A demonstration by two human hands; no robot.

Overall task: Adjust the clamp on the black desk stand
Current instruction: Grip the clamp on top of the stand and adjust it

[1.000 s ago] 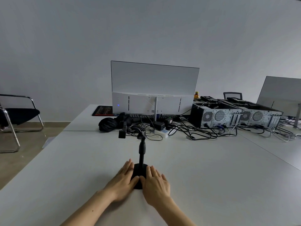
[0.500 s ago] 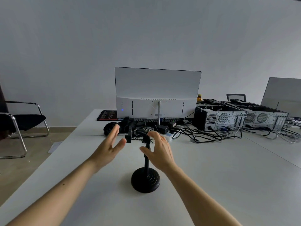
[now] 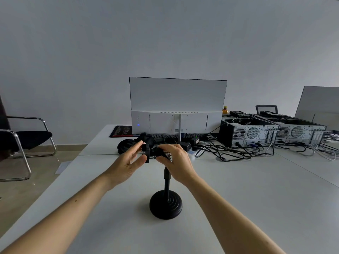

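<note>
The black desk stand (image 3: pixel 166 204) has a round ridged base on the white table and a thin upright pole. At the pole's top sits the black clamp (image 3: pixel 149 153). My left hand (image 3: pixel 128 163) pinches the clamp's left end between thumb and fingers. My right hand (image 3: pixel 176 161) wraps over the clamp's right side and the top of the pole, hiding that joint.
Behind the stand stand a white monitor (image 3: pixel 178 107) seen from the back, a black bundle (image 3: pixel 126 145), tangled cables (image 3: pixel 229 153) and two computer cases (image 3: pixel 249 131). A second monitor (image 3: pixel 319 105) is at far right. A black chair (image 3: pixel 22 142) is on the floor at left.
Both hands rose from the base to the top of the pole. Half a second ago they were open beside the clamp; now they have closed on it.
</note>
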